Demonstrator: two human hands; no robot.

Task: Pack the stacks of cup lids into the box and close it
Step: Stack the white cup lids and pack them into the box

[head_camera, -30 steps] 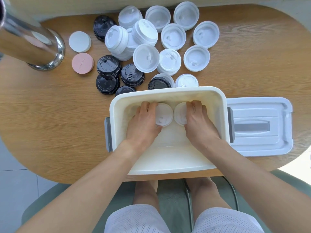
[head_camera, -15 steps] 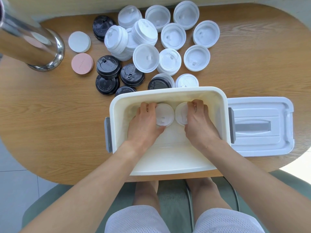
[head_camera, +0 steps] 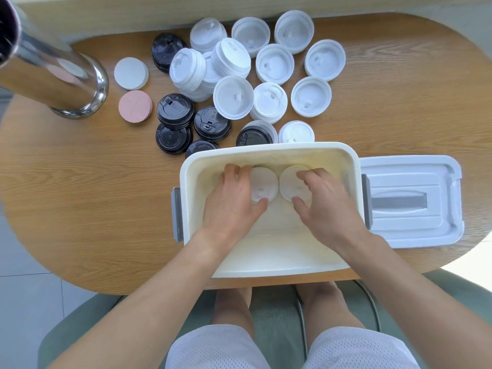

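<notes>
A white open box (head_camera: 269, 151) stands at the table's near edge. Inside it, against the far wall, two stacks of white lids sit side by side. My left hand (head_camera: 234, 201) grips the left stack (head_camera: 263, 183), fingers over its far rim and thumb at its near rim. My right hand (head_camera: 324, 203) holds the right stack (head_camera: 290, 182) the same way. The box's white lid (head_camera: 410, 201) with a grey handle lies flat to the right of the box. Several more white lid stacks (head_camera: 274, 63) and black lid stacks (head_camera: 175, 111) crowd the table beyond the box.
A shiny metal cylinder (head_camera: 53, 75) leans in at the far left. Next to it lie a white disc (head_camera: 131, 73) and a pink disc (head_camera: 135, 106). Grey latches (head_camera: 177, 214) stick out from the box's sides. My knees and a green seat show below the table.
Both hands have shifted slightly inside the box, with the fingers spreading a little around the two stacks; the stacks stay against the far wall.
</notes>
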